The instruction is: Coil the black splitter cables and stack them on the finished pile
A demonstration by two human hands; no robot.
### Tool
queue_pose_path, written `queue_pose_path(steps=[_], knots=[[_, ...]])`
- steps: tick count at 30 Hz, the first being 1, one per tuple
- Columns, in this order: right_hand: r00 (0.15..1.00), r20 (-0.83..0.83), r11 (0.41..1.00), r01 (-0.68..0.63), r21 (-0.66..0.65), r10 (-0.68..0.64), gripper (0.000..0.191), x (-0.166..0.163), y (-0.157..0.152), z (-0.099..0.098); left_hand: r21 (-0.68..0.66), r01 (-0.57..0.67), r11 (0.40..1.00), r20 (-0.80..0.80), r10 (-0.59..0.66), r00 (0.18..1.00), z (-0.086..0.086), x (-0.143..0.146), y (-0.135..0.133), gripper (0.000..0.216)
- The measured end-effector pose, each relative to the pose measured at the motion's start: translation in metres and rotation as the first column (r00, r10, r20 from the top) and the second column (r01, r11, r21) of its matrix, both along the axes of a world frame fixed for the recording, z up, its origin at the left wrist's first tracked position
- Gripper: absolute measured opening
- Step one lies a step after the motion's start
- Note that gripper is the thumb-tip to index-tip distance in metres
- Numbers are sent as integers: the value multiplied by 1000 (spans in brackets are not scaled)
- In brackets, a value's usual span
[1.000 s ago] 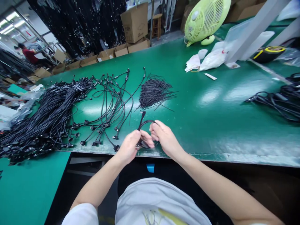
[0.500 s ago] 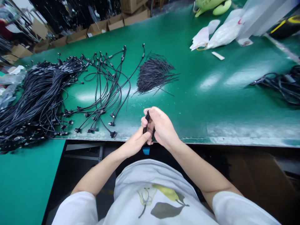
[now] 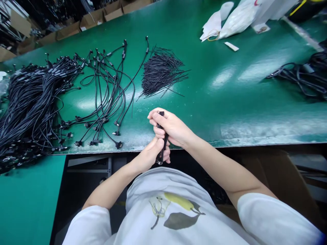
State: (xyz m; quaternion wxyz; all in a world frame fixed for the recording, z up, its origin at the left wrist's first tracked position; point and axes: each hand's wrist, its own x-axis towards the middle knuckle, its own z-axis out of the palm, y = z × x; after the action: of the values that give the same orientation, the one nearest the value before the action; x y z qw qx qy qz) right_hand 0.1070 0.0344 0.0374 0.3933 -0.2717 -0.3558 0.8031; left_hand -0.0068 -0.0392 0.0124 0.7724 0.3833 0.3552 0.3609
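Both my hands hold one folded black cable (image 3: 161, 143) upright at the near edge of the green table (image 3: 230, 102). My right hand (image 3: 170, 127) is wrapped round its upper part, with the cable's end poking out above the fingers. My left hand (image 3: 150, 154) grips the lower part just below. A heap of thin black ties (image 3: 159, 71) lies on the table beyond my hands. Loose black cables (image 3: 109, 92) with connectors are spread to the left of it.
A big pile of black cables (image 3: 30, 105) fills the table's left end. More dark cables (image 3: 304, 76) lie at the right edge. White plastic bags (image 3: 230, 20) lie at the back, and cardboard boxes (image 3: 63, 30) line the floor behind.
The looped cable has been folded into a straight upright bundle. My hands have drawn back to the table's near edge, and the view has tipped further down.
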Motion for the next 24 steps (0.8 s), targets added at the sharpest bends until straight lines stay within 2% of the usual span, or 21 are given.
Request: queue_pose_path(steps=[5, 8, 11, 13, 15, 17, 21, 24], knots=[[983, -68, 979, 176, 105, -169, 29, 1, -1, 2, -6, -20, 1000, -86, 20, 996, 6, -3, 4, 47], [977, -63, 955, 211, 209, -202, 27, 6, -1, 1, -77, 82, 994, -73, -88, 993, 10, -9, 13, 53], [986, -66, 958, 163, 236, -151, 26, 10, -1, -1, -226, 243, 943, 87, -229, 970, 7, -11, 20, 60], [986, -83, 963, 161, 217, -146, 26, 10, 0, -3, -291, 301, 908, 225, -241, 944, 5, -8, 21, 58], [980, -82, 960, 194, 203, -180, 26, 9, 1, -5, -326, 294, 899, 317, -189, 929, 4, -2, 19, 53], [971, -59, 948, 238, 213, -230, 28, 9, 1, -7, -323, 262, 909, 341, -146, 929, 4, 4, 16, 49], [974, -7, 953, 222, 204, -226, 28, 15, 1, -5, -224, 171, 960, 180, -131, 975, 5, 14, 15, 40], [990, -13, 989, 142, 46, -141, 30, 23, 1, 2, -186, 155, 970, 97, -139, 986, 4, 15, 16, 41]])
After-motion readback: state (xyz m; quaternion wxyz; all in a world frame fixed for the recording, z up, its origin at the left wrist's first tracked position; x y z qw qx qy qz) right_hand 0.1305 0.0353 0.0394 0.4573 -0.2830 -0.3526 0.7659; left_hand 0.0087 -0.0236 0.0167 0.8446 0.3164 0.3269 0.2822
